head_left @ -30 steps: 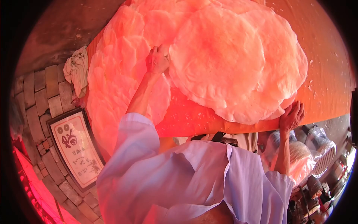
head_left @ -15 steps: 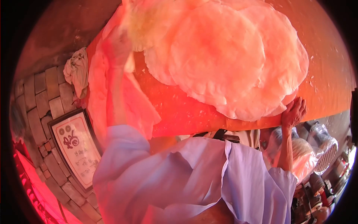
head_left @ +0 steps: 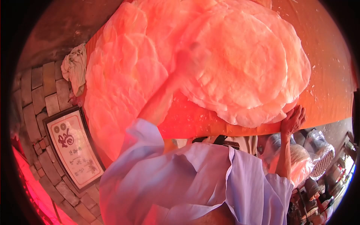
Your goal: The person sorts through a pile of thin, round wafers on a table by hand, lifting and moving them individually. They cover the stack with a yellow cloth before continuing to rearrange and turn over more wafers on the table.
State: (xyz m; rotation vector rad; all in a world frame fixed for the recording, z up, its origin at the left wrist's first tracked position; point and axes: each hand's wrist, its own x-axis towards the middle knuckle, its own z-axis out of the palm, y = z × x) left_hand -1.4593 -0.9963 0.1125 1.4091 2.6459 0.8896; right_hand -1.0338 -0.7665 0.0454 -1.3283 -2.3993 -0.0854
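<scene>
Left hand [head_left: 189,62] (blurred) lies on the flatbread stack [head_left: 243,63].

- Hands: two. The left hand [head_left: 191,60] is blurred over the wafers; the right hand [head_left: 293,120] is at the table's near edge.
- Wafer piles: two, the left pile [head_left: 120,86] and the right pile [head_left: 247,63]; sheets per pile too overlapped to count.
- Orange table [head_left: 330,86]: one.
- Crumpled cloth [head_left: 75,67]: one.
- Framed sign [head_left: 73,148]: one.

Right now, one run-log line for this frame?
left hand: blurred on stack of round sheets, grip unclear | right hand: fingers at table edge under stack | second pile: left | cloth: far left
</scene>
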